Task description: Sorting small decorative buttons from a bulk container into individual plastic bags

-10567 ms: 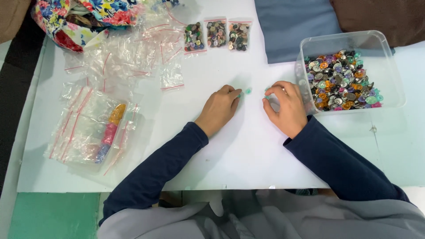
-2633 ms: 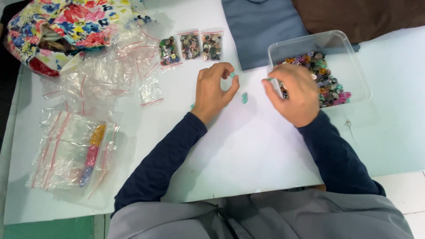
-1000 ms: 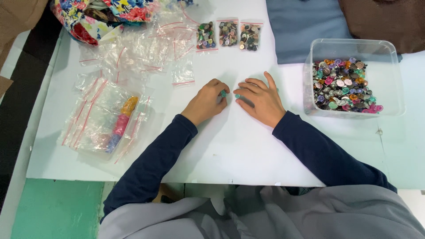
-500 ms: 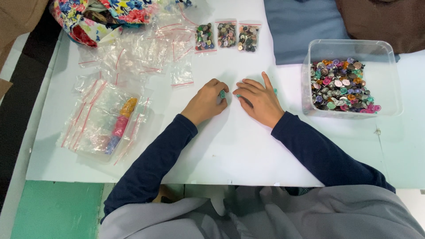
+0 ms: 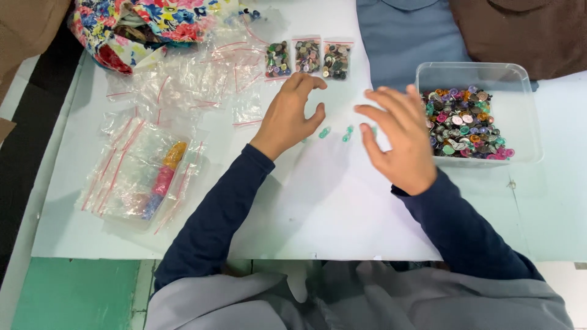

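Holding a heap of mixed coloured buttons, the clear plastic tub (image 5: 520,82) stands at the right of the white table (image 5: 342,214), just beside the right hand (image 5: 400,143). Three small zip bags (image 5: 309,58) filled with buttons lie in a row at the far edge of the table, just beyond the left hand (image 5: 287,116). A spread of empty zip bags (image 5: 195,79) lies to the left of them, and one larger clear bag (image 5: 143,177) near the left edge holds yellow, pink and blue items. A floral cloth bag (image 5: 153,21) sits at the far left corner.

Both forearms, in dark blue sleeves, reach forward from the body and angle toward each other. The left hand is curled loosely, fingers bent, thumb apart, gripping nothing. The right hand is spread flat and released, fingers extended, holding nothing. A few small teal buttons (image 5: 345,132) lie loose on the table between the two hands, apart from both.
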